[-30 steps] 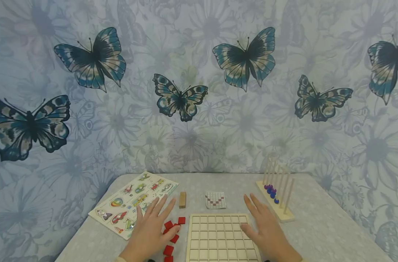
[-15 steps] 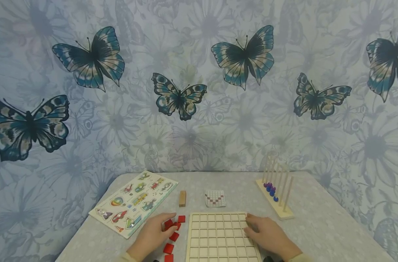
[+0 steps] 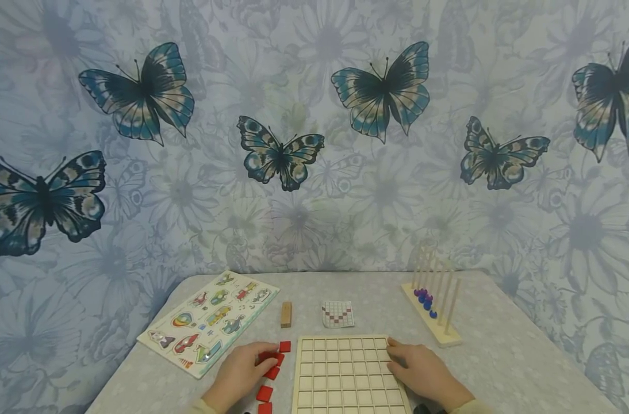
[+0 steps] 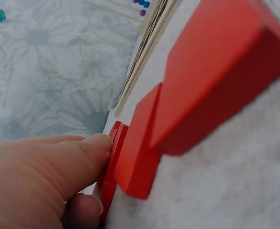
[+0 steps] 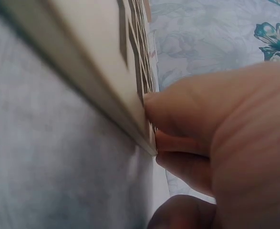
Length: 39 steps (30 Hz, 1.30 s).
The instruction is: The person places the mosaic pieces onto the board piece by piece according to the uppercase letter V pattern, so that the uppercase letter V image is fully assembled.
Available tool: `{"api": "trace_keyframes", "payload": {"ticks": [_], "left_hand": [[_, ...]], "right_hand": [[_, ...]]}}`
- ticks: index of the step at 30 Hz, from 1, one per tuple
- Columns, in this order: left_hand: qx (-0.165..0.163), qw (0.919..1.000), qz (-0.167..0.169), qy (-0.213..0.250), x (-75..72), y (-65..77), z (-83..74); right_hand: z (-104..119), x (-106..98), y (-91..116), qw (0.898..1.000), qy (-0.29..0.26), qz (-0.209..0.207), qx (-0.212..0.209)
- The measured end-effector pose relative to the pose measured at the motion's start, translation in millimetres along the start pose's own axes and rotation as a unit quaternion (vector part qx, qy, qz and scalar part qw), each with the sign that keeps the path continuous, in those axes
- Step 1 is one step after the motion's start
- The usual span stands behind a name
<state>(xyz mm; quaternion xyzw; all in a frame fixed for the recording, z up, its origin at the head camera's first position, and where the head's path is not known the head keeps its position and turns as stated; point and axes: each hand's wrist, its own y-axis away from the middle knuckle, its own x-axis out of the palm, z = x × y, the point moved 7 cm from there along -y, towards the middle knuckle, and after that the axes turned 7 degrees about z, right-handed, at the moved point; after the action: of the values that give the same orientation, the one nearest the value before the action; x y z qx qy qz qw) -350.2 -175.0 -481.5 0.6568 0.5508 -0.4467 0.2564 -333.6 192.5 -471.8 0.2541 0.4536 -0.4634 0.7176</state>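
Note:
My left hand (image 3: 241, 369) curls over a loose column of red square tiles (image 3: 265, 394), left of a pale wooden grid board (image 3: 349, 368). In the left wrist view its thumb and fingers pinch a red tile (image 4: 108, 193) at the far end of the column, beside other tiles. Two thick red tiles nearer that camera (image 4: 216, 76) lie outside the grasp. On the other side, my right hand (image 3: 423, 371) grips the board's right edge near the far corner. The right wrist view has the thumb on top of the board, fingers at its side. The board's squares hold no tiles.
An inset picture puzzle (image 3: 231, 305) lies angled at the left. Behind the board are a small wooden block (image 3: 286, 315) and a grid pattern card (image 3: 337, 314). At the right stands a peg rack (image 3: 449, 338) with purple and blue beads (image 3: 422, 298).
Both hands were spread above the table a second ago. Since then they have come down, the left onto the red tiles and the right onto the board's edge.

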Motion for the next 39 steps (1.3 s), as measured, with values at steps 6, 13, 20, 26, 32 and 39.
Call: {"api": "trace_keyframes", "payload": {"ticks": [6, 13, 20, 26, 32, 39], "left_hand": [[0.006, 1.0, -0.006, -0.001, 0.4, -0.9, 0.5], [0.01, 0.9999, -0.009, -0.001, -2.2, -0.7, -0.5], [0.011, 0.9999, -0.01, -0.009, -2.7, -0.3, 0.7], [0.015, 0.9997, -0.011, -0.014, -3.4, 0.9, 0.6], [0.006, 0.9995, -0.023, -0.019, -5.2, 1.1, 0.0], [-0.01, 0.9991, -0.041, 0.006, -7.0, 2.5, -1.2]], "right_hand": [[-1.6, 0.4, -0.2, 1.0, -0.004, 0.002, -0.003], [-2.6, 1.7, 0.1, 1.0, -0.001, 0.0, -0.005], [-2.0, 1.8, 0.6, 1.0, -0.005, 0.0, -0.004], [-2.5, 1.8, 0.6, 1.0, -0.003, -0.002, -0.008], [-3.3, 2.3, 0.9, 1.0, -0.004, -0.004, -0.003], [-4.9, 2.8, -0.2, 1.0, -0.004, -0.003, 0.002]]}}
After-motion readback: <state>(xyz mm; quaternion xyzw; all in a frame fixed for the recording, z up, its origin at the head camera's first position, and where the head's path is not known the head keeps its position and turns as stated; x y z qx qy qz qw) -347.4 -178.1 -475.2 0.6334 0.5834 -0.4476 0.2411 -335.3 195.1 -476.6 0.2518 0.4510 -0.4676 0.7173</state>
